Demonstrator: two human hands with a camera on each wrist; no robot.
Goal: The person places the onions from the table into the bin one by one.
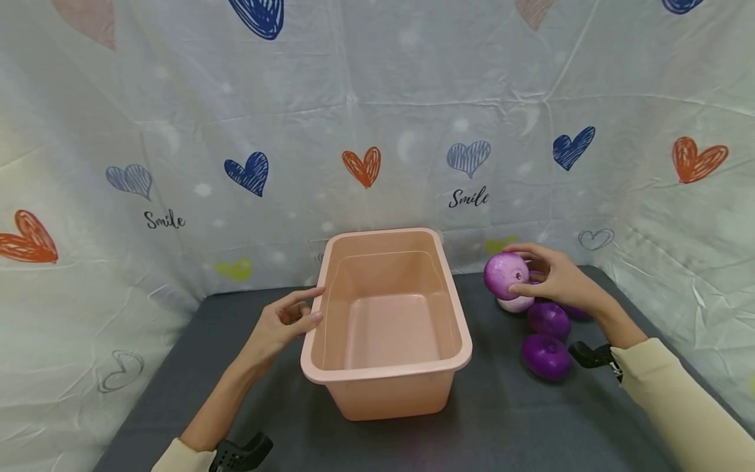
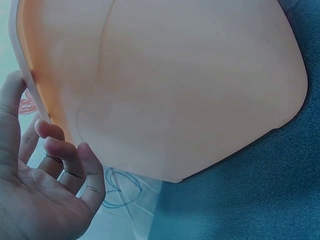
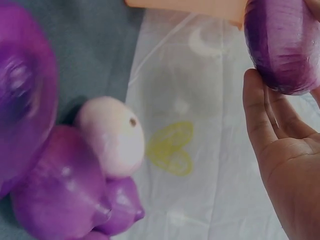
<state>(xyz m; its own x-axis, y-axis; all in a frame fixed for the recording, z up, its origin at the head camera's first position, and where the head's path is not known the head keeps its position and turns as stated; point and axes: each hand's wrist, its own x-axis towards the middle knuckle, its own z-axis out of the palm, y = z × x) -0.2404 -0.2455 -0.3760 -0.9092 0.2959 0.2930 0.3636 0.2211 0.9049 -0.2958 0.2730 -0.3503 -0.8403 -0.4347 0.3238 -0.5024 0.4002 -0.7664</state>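
Observation:
A pink plastic basin (image 1: 386, 375) stands upright with nothing inside it. My left hand (image 1: 282, 326) is at its left rim, thumb and index finger holding the edge while the other fingers curl below. In the left wrist view the basin's outer wall (image 2: 190, 90) fills most of the picture. My right hand (image 1: 554, 278) grips a red onion (image 1: 505, 274) between thumb and fingers, raised above the others. Below it a pale onion (image 3: 111, 137) partly shows. Nearer lie two dark purple onions, one (image 1: 548, 320) behind the other (image 1: 546, 357). Another purple onion (image 1: 577, 312) is half hidden by my right wrist.
Under everything is a dark grey tabletop (image 1: 501, 419). A white curtain (image 1: 401, 124) printed with hearts and "Smile" hangs right behind the table and along both sides. Each wrist wears a black strap device (image 1: 240, 453) at the end of a cream sleeve.

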